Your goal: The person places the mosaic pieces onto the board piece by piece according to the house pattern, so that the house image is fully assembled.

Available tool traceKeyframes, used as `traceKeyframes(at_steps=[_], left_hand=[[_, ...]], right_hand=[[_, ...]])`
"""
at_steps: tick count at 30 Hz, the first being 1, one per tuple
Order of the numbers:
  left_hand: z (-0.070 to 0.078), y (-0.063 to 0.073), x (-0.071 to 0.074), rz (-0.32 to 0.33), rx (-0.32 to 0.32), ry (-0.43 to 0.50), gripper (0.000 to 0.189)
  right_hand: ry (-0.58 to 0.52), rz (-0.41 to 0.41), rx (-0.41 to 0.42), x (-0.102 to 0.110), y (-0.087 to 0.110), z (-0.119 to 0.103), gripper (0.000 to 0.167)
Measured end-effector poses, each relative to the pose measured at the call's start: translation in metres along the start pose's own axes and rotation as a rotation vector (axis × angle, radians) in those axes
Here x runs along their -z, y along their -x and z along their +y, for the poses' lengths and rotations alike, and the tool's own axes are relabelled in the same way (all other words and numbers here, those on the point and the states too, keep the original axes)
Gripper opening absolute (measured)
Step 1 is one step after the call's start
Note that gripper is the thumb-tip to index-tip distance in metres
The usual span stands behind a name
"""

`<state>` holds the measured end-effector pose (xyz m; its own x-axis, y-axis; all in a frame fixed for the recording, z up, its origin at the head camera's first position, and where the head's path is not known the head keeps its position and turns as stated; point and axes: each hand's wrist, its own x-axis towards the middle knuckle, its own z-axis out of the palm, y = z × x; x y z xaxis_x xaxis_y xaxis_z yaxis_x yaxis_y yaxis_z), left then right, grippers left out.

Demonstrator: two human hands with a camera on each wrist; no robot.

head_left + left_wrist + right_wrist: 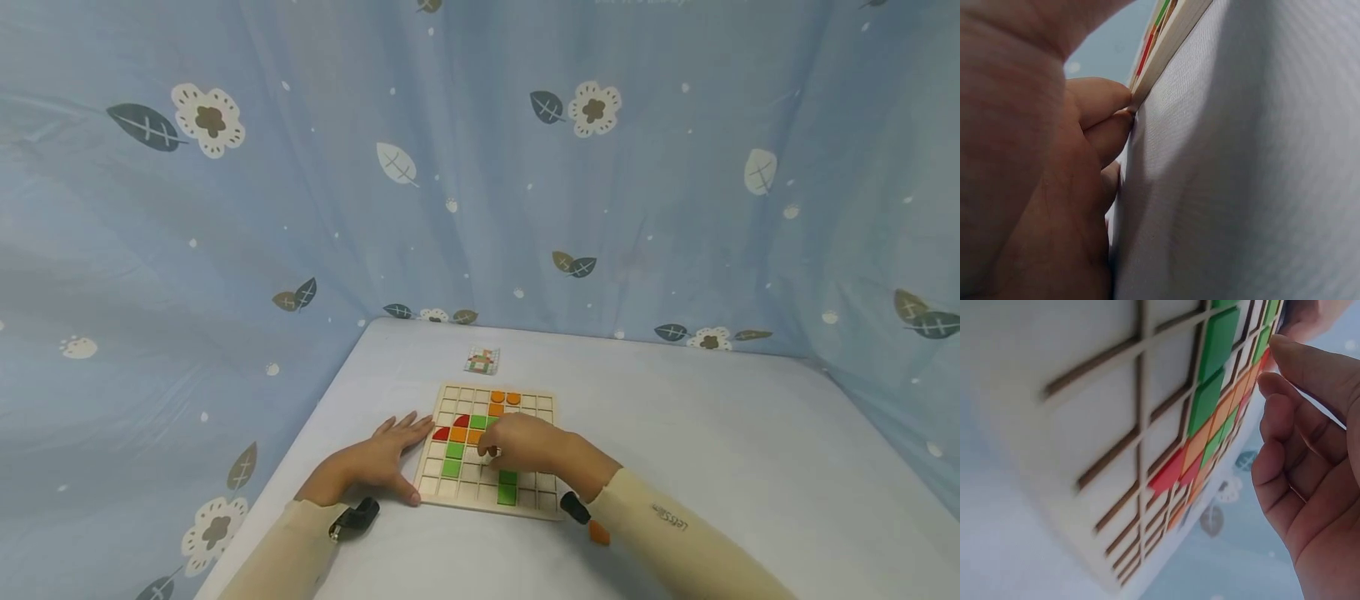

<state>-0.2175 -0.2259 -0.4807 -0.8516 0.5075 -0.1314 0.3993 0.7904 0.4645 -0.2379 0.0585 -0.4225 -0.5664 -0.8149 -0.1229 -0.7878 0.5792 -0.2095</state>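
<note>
A pale wooden grid board lies on the white table, with red, green and orange flat tiles set in some of its squares. My left hand rests at the board's left side, fingers spread, fingertips and thumb at its edge. In the left wrist view, fingers meet the board's side. Over the middle of the board is my right hand, fingers bent and thumb tip apart from the index fingertip. The right wrist view shows no tile between the thumb and fingers. This hand hides several squares in the head view.
A small picture card with a coloured pattern lies behind the board. An orange piece lies on the table beside my right forearm, partly covered by it. A blue patterned curtain borders the table at the back and left.
</note>
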Motion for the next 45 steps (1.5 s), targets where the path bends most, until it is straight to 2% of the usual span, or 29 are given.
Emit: traceKeyframes(at_steps=[11,21,34,41,45], left_hand=[[0.002,0.0,0.001,0.007,0.01,0.0,0.125],[0.001,0.0,0.001,0.005,0.027,0.003,0.126],[0.001,-0.001,0.002,0.008,0.008,0.03,0.126],[0.001,-0.001,0.0,-0.003,0.01,0.017,0.127],[0.001,0.0,0.0,0.006,0.018,0.026,0.127]], right_hand=[[0.028,0.082,0.03,0.005,0.046,0.024,0.015],[-0.03,0.097,-0.046,0.008,0.078,0.042,0.018],[-0.064,0.089,-0.121,-0.004,0.121,0.065,0.016],[-0.112,0.059,-0.235,-0.01,0.144,0.07,0.016],[-0.123,0.071,-0.221,-0.012,0.157,0.071,0.016]])
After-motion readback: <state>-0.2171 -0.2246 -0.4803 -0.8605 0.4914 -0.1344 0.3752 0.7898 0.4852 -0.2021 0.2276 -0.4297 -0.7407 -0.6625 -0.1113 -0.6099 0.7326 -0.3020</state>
